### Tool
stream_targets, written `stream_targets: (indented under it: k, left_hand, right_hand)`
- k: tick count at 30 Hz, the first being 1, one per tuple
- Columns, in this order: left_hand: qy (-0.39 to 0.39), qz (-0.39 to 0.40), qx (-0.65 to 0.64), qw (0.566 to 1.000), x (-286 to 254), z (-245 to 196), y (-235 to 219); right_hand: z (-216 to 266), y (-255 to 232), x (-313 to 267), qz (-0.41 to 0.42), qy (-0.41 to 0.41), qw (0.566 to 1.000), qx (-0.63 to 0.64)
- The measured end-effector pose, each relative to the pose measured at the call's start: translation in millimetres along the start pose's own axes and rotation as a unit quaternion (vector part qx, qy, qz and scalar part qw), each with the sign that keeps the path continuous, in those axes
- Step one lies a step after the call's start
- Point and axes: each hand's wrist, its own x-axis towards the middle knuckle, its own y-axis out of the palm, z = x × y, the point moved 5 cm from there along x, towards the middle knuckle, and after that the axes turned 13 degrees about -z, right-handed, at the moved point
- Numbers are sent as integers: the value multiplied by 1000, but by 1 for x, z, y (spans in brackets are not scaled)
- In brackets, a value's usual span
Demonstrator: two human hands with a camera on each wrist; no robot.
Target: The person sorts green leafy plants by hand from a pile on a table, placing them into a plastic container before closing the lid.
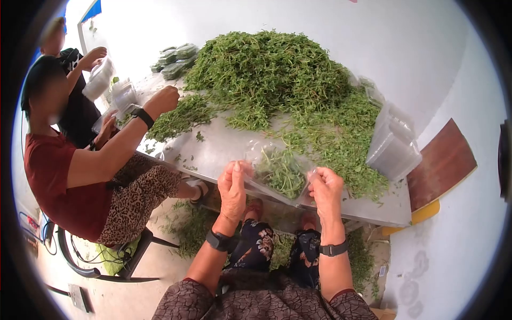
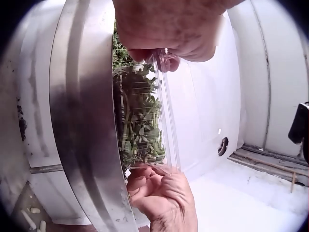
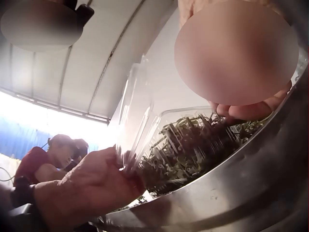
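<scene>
A clear plastic box (image 1: 280, 173) filled with green sprigs is held at the table's near edge, its lid raised in both wrist views. My left hand (image 1: 232, 189) pinches its left side between thumb and fingers. On the opposite side my right hand (image 1: 326, 188) grips the rim with curled fingers. The left wrist view shows the packed greens (image 2: 140, 116) through the plastic, with my right hand (image 2: 164, 193) at the lower end. In the right wrist view my left hand (image 3: 96, 181) holds the hinge area near the upright lid (image 3: 137, 106).
A large heap of greens (image 1: 272, 74) covers the back of the metal table (image 1: 202, 152). Stacked empty boxes (image 1: 394, 141) stand at the right, filled boxes (image 1: 178, 60) at the back left. Two people work at the left, one in a red shirt (image 1: 45, 176). A brown board (image 1: 442, 162) leans right.
</scene>
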Motion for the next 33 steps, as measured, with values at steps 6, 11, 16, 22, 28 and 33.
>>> stream_targets:
  k: [6,11,16,22,28,33]
  left_hand:
    - [-85,-26,54,995,-3,-2,2]
    - [-116,8,34,993,-1,-3,2]
    - [-114,23,59,991,-16,-26,0]
    - [-160,26,50,986,-50,-34,-20]
    - [-200,-1,47,979,-70,-51,-36]
    - [-172,-16,52,984,-80,-61,-45]
  right_hand:
    - [6,1,-4,40,-81,996,9]
    - [7,-3,-15,62,-61,996,17]
    - [2,-15,-32,83,-47,995,43]
    - [-5,-30,-62,95,-42,994,35]
    - [1,-42,-87,123,-19,989,82]
    - [8,-42,-102,132,-117,984,20]
